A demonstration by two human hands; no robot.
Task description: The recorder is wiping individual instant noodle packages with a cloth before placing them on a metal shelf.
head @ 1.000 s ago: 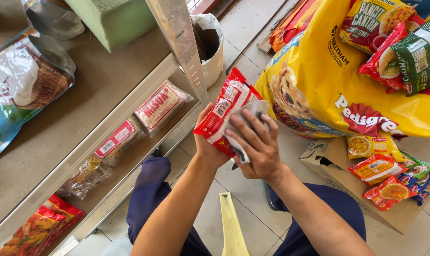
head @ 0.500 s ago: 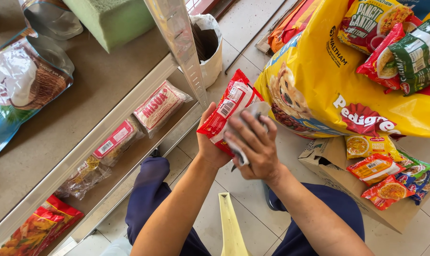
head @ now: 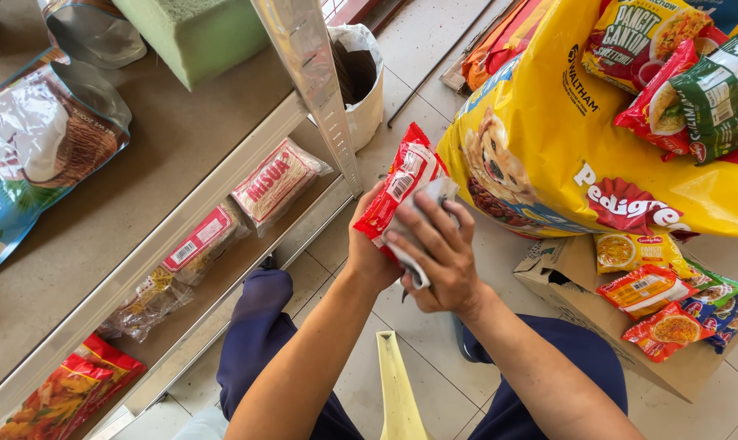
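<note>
My left hand (head: 367,248) grips a red and white noodle packet (head: 400,181) from below, holding it up over the tiled floor. My right hand (head: 438,254) presses a grey cloth (head: 434,195) flat against the packet's face. Both hands are close together in the middle of the view, between the metal shelf post (head: 312,77) and a big yellow pet food sack (head: 564,138).
A metal shelf unit (head: 182,200) on the left holds several noodle packets; a blue and white bag (head: 35,147) lies on its upper board. A cardboard box (head: 581,301) with small packets sits at right. A white-lined bin (head: 361,73) stands behind.
The packet has turned more edge-on and shifted slightly right in my left hand. My right hand slid the cloth a little along it.
</note>
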